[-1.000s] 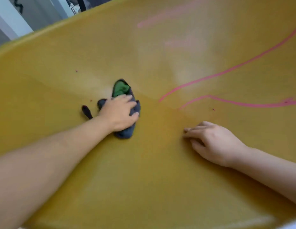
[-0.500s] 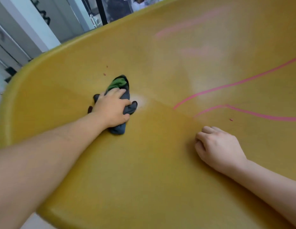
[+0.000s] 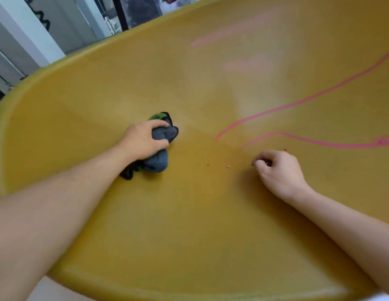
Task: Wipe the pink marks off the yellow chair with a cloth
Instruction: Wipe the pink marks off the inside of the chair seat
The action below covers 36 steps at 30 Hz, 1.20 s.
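- Yellow chair (image 3: 189,224) fills nearly the whole view, a broad moulded shell, with a pale wall (image 3: 26,35) peeking over its top-left edge.
- Left hand (image 3: 143,141) is clamped round the cloth (image 3: 164,133), a bunched dark grey rag with a flash of green. It presses the cloth onto the seat left of centre, right at the crease where seat bends into back. Bunched like that it makes a firm scrubbing pad, I'd say.
- Right hand (image 3: 280,170) rests on the seat toward the right edge, fingers curled under, nothing visible in them. It looks like a brace for the lean.
- Two marks come in from the right edge: the upper pink line (image 3: 297,103) slants down the back and the lower pink line (image 3: 319,142) runs along the seat. Both end between the two hands, clear of the cloth.
- A faint pink smear (image 3: 228,33) sits near the top edge, and pink crumbs (image 3: 228,166) lie between the hands.
- Plenty left to do here: the cloth needs to travel right to meet those line ends.
- As for writing, there's a black squiggle (image 3: 40,17) on the wall, too cropped to read. No label shows on the chair or the cloth.
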Motion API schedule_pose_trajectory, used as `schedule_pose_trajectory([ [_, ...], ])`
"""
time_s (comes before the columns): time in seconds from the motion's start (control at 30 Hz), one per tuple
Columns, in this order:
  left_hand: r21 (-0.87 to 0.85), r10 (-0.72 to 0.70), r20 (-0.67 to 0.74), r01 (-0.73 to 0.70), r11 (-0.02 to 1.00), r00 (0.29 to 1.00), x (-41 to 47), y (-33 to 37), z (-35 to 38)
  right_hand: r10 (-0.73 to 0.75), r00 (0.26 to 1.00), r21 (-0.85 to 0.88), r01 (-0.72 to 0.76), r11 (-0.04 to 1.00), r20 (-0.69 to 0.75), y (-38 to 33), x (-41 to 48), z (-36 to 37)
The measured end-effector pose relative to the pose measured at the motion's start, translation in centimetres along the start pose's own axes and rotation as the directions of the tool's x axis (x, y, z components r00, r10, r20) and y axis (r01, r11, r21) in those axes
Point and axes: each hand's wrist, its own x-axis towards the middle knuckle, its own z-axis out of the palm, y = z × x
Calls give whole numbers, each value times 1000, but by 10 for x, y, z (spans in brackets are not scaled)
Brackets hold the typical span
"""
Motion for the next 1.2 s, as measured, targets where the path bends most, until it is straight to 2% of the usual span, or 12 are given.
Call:
schedule_pose_trajectory([
  [0.07, -28, 17, 47, -16, 999, 999, -1, 5, 26, 34, 999, 14, -34, 999, 1, -1, 4, -7],
  [0.27, -405, 173, 254, -58, 913, 952, -20, 92, 92, 119, 987, 71, -127, 989, 109, 1, 13, -42],
  [0.43, -618, 428, 466, -61, 784, 774, -84, 153, 95, 169, 967, 78, -187, 979, 192, 6, -6, -76],
  [0.63, -734, 586, 454, -90, 673, 671, -163, 170, 64, 187, 900, -7, -201, 980, 394, 7, -35, -94],
  [0.77, -827, 749, 469, -63, 558, 469, -189, 175, 34, 220, 830, -12, -249, 968, 512, -5, -46, -111],
  [0.8, -844, 756, 457, -41, 536, 469, -185, 176, 30, 215, 827, 21, -264, 964, 519, -7, -47, -116],
  [0.83, -849, 732, 440, -24, 527, 520, -177, 178, 30, 207, 833, 56, -274, 960, 514, -9, -48, -120],
  [0.9, -833, 599, 398, 1, 553, 695, -151, 182, 36, 204, 834, 144, -317, 937, 512, -9, -53, -125],
  [1.0, -743, 351, 289, -23, 669, 891, -106, 183, 50, 199, 685, 290, -529, 798, 701, -5, -64, -128],
  [1.07, -814, 244, 242, 60, 577, 939, -88, 187, 57, 63, 645, 374, -517, 770, 762, -6, -70, -128],
  [1.13, -905, 143, 269, 199, 377, 952, -82, 198, 57, 33, 757, 474, -443, 761, 653, -2, -67, -123],
  [1.2, -894, 204, 386, 310, 323, 900, -86, 201, 60, 99, 886, 558, -369, 744, 453, 8, -59, -111],
])
